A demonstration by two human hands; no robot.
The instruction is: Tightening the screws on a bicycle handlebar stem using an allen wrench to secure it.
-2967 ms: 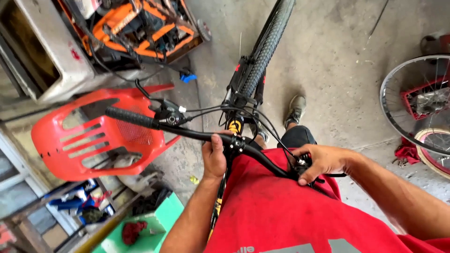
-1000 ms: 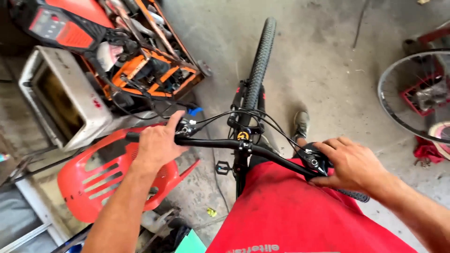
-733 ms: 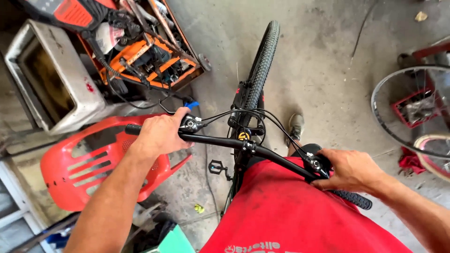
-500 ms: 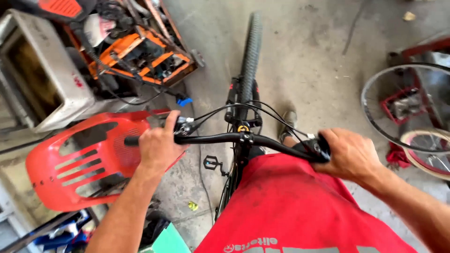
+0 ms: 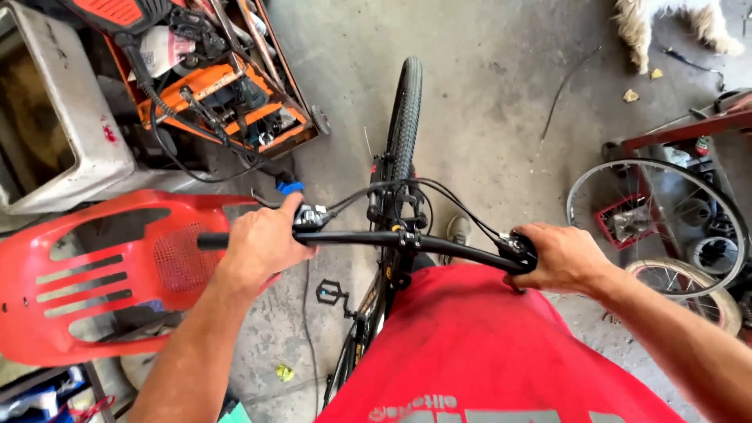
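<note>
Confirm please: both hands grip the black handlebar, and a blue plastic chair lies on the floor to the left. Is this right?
Not quite. The head view shows the left hand and right hand gripping the black handlebar, but the plastic chair on the left is red, not blue.

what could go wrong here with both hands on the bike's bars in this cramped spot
The left hand grips the black handlebar just above the red plastic chair, so a left turn might knock the bar end against it. The black front tyre points at the orange tool cart, which it may hit if rolled forward. The right hand is near the loose spoked wheel, which may snag.
</note>
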